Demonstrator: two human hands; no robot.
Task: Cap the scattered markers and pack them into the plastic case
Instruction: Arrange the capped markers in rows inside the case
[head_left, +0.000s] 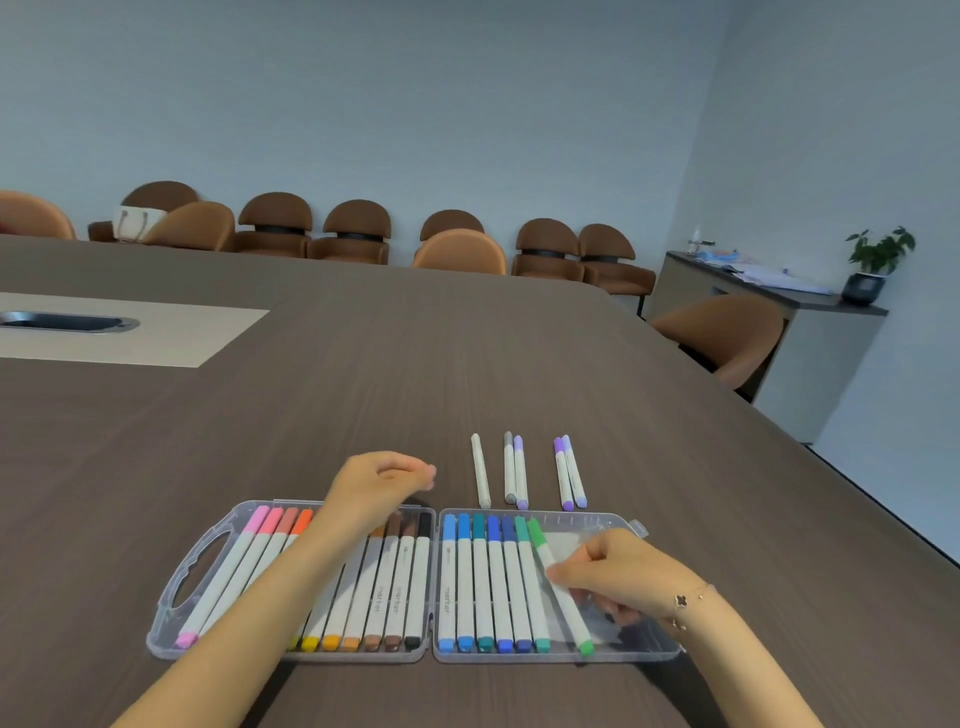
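Green marker being seated in the right half of the plastic case.

The fingers (558, 574) of the right hand (618, 577) are curled onto the green marker (563, 592), laid askew beside the blue row in the plastic case (618, 519); the left hand (379, 486) is held loosely curled, empty, above the worktop (363, 395). Straightening into its slot is judged next, then five capped markers (519, 470) just beyond the case.
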